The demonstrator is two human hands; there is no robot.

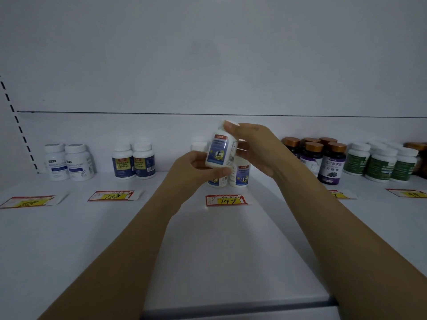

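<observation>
A white pill bottle with a blue label [219,150] is held up, slightly tilted, above the white shelf [115,239]. My left hand [196,167] grips its lower part, thumb across the base. My right hand [254,146] wraps its right side, thumb on the white cap. Right behind and below stand matching bottles [241,175], partly hidden by the hands, and another white cap [198,146] shows at the back. A red and yellow price tag reading 147 [225,200] lies in front of them.
Along the shelf stand two white bottles [69,161] at far left, two dark blue-labelled bottles [134,161], copper-capped purple-labelled bottles [323,158] and green-labelled white bottles [381,163] at right. More price tags [113,195] lie in front. A slotted upright [20,130] runs up the left.
</observation>
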